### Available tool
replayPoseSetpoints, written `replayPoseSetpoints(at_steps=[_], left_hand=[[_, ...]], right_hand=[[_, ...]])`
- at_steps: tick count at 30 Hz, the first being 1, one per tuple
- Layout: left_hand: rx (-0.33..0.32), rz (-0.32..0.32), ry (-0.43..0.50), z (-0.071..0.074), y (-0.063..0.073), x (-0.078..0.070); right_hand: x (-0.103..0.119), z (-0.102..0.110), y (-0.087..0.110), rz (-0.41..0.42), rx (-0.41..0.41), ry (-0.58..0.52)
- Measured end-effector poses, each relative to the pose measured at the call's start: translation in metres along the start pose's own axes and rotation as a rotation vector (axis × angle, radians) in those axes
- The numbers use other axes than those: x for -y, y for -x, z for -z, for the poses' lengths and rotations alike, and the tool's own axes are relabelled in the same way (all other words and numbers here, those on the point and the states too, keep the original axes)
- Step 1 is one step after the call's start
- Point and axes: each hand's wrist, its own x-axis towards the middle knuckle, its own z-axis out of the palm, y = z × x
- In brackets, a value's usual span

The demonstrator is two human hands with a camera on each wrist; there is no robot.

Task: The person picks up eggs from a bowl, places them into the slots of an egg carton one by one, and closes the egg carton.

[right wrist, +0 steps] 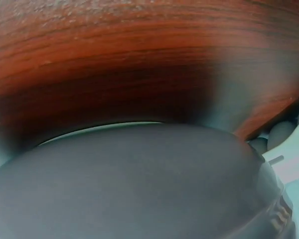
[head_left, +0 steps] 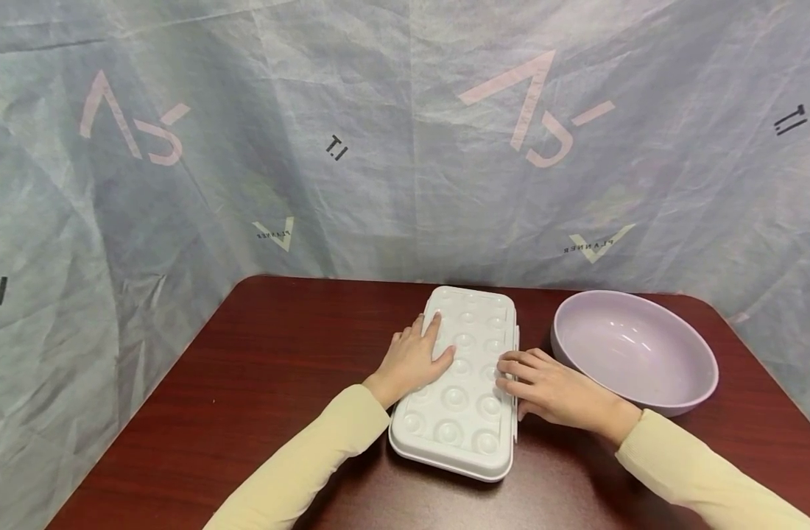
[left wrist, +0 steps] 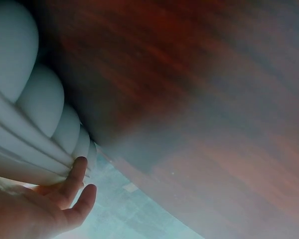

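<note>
A white lidded egg box (head_left: 467,368) with rows of round bumps on its lid stands lengthwise on the table. My left hand (head_left: 411,359) rests on the lid's left part, fingers and thumb spread. In the left wrist view, that hand (left wrist: 45,209) lies along the box's side, beside its rounded egg cups (left wrist: 40,97). My right hand (head_left: 554,386) holds the right edge, bent fingers over the lid and thumb down at the side, by a long latch strip (head_left: 516,419). Only part of the box (right wrist: 294,154) shows in the right wrist view; the right hand is out of sight there.
A light purple oval bowl (head_left: 633,350) stands on the dark red-brown table (head_left: 266,353), just right of my right hand. Its outer wall (right wrist: 134,184) fills much of the right wrist view. Grey printed fabric (head_left: 378,184) hangs behind the table.
</note>
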Motion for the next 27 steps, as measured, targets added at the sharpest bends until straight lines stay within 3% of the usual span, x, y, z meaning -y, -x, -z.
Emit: replayPoseSetpoints(at_steps=[6, 12, 22, 27], left_hand=[[-0.011, -0.003, -0.011, 0.0, 0.0004, 0.0007], [0.004, -0.002, -0.014, -0.0016, -0.0003, 0.0006], [0.012, 0.006, -0.018, -0.0018, -0.0004, 0.0003], [0.008, 0.002, -0.011, -0.0012, -0.0004, 0.0002]], right_hand=[[-0.0013, -0.0005, 0.0003, 0.016, 0.013, 0.064], [-0.0019, -0.0017, 0.0002, 0.012, -0.006, 0.048], [0.002, 0.0019, -0.0007, -0.063, 0.04, 0.015], [0.0026, -0.0016, 0.0028, -0.059, -0.03, 0.016]])
